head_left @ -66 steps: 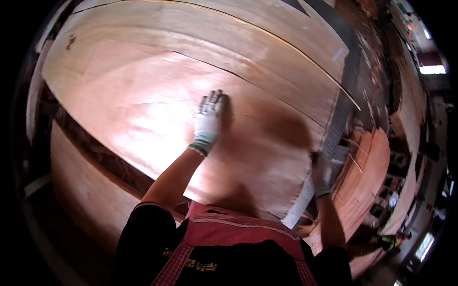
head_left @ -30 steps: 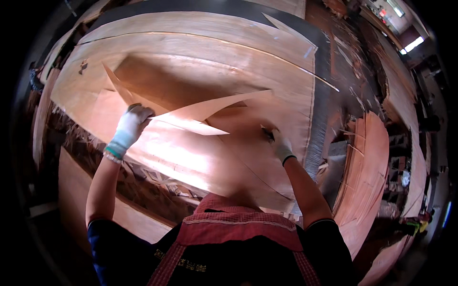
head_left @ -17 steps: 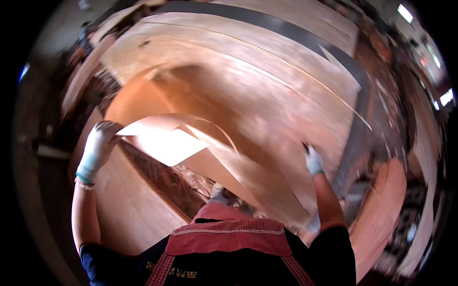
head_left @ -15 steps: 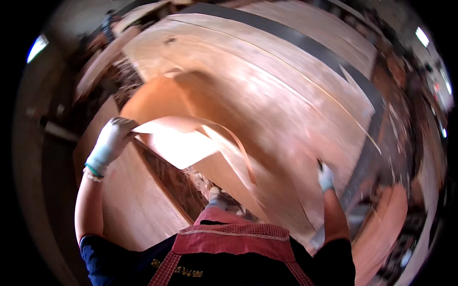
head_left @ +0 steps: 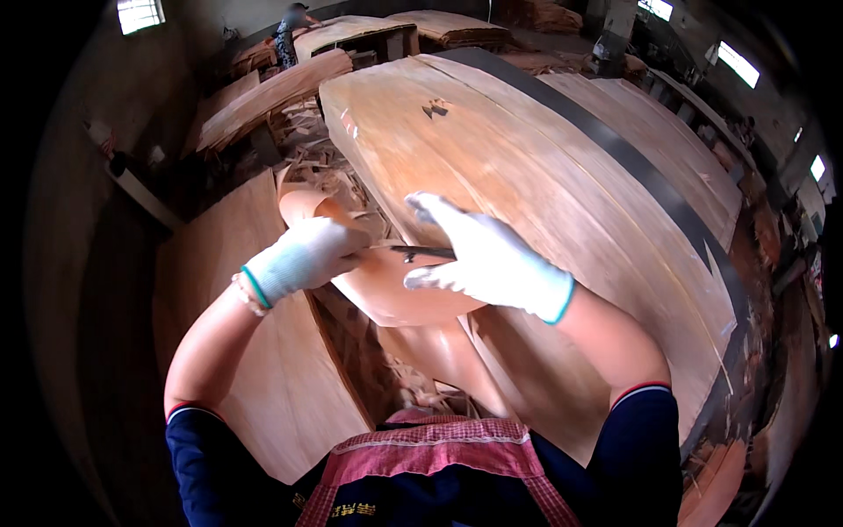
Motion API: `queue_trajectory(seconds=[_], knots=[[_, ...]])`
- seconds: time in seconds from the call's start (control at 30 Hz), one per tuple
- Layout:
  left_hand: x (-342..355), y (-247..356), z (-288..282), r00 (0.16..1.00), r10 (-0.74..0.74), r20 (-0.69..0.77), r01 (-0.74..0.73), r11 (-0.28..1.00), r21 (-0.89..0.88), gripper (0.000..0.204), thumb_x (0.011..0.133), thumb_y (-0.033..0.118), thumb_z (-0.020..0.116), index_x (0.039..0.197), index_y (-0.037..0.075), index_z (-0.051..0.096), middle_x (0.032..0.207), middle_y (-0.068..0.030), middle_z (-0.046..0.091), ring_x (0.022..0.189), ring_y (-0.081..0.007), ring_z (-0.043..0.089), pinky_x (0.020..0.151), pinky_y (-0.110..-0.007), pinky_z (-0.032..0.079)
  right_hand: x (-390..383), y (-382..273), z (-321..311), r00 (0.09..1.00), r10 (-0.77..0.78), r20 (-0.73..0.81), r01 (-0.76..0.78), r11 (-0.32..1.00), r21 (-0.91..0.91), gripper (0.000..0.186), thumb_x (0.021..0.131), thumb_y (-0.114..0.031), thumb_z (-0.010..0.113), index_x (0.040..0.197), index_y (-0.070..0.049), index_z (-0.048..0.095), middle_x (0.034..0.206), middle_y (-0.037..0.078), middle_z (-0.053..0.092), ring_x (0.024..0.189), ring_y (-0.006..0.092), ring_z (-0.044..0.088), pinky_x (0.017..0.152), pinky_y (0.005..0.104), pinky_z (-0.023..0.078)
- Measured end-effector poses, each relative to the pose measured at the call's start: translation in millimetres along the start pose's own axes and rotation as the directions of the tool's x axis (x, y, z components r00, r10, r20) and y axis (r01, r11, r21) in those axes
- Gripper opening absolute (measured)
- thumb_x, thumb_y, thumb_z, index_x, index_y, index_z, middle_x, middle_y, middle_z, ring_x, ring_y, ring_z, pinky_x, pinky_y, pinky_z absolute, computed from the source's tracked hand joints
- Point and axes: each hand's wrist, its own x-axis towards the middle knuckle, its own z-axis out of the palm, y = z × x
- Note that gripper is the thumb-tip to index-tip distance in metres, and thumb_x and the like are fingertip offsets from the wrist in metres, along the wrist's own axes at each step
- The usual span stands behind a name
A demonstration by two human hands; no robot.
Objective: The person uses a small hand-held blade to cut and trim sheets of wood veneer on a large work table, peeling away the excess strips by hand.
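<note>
Keep the left hand (head_left: 320, 253) closed on the thin wood sheet (head_left: 386, 299), hanging toward six o'clock beneath both hands. Support the curl evenly to limit likely splitting. At three o'clock from that grip, note the right hand (head_left: 505, 268), spread wide between thumb and forefinger, with the dark tool (head_left: 420, 253) across the gap; cannot tell if clasped by hidden fingers. Hold tool tip clear of the left hand. Farther outward, find long panel (head_left: 509, 158) at one o'clock, lower board (head_left: 233, 360) at eight.
</note>
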Motion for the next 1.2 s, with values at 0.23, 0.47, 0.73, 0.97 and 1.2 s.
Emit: queue_trajectory(seconds=[0.23,0.47,0.73,0.97,1.2], knots=[[111.4,-140.1,-33.0,0.975,0.219,0.020,-0.218,0.974,-0.055,0.031,0.086,0.021,0.071,0.112,0.006,0.064,0.088,-0.0165,0.069,0.077,-0.0326,0.066,0.070,-0.036,0.052,163.6,71.5,-6.6,0.997,0.071,0.017,-0.073,0.964,0.256,0.030,0.087,-0.016,0.071,0.110,0.001,0.060,0.066,0.006,0.054,0.058,0.0112,0.051,0.054,0.0280,0.043],[236.2,-290.2,-0.1,0.837,0.375,0.399,0.005,0.722,-0.691,0.028,0.084,0.014,0.077,0.105,0.000,0.066,0.089,-0.0034,0.068,0.085,-0.0104,0.061,0.079,-0.028,0.051,234.9,155.0,-106.0,0.984,0.152,-0.095,-0.150,0.988,0.022,0.022,0.085,-0.016,0.073,0.095,0.000,0.063,0.073,0.003,0.055,0.068,0.0098,0.046,0.062,0.0284,0.042],[370.2,-477.4,19.3,0.639,0.322,0.699,0.270,0.757,-0.595,0.032,0.086,0.030,0.075,0.103,0.004,0.068,0.097,-0.0037,0.068,0.093,-0.0129,0.059,0.086,-0.029,0.046,379.3,278.7,-164.6,0.910,0.406,-0.083,-0.400,0.913,0.086,0.023,0.081,-0.016,0.073,0.092,0.001,0.062,0.076,0.004,0.058,0.072,0.0118,0.049,0.067,0.0290,0.044],[543.2,-618.3,59.1,0.775,0.428,0.465,-0.093,0.805,-0.587,0.040,0.088,0.033,0.071,0.107,-0.002,0.068,0.092,-0.0098,0.072,0.084,-0.0187,0.064,0.081,-0.034,0.051,434.6,407.7,-187.2,0.770,0.573,-0.282,-0.566,0.816,0.113,0.024,0.080,-0.017,0.073,0.087,0.001,0.057,0.072,0.009,0.057,0.068,0.0170,0.051,0.065,0.0343,0.043],[746.7,-688.3,103.0,0.887,0.354,0.296,-0.325,0.934,-0.146,0.029,0.086,0.020,0.062,0.110,0.006,0.068,0.101,-0.0209,0.068,0.096,-0.0361,0.065,0.086,-0.042,0.050,518.3,485.5,-164.3,0.564,0.659,-0.497,-0.810,0.560,-0.176,0.022,0.085,-0.024,0.065,0.096,-0.007,0.056,0.084,0.022,0.063,0.081,0.0408,0.062,0.069,0.0477,0.046]])
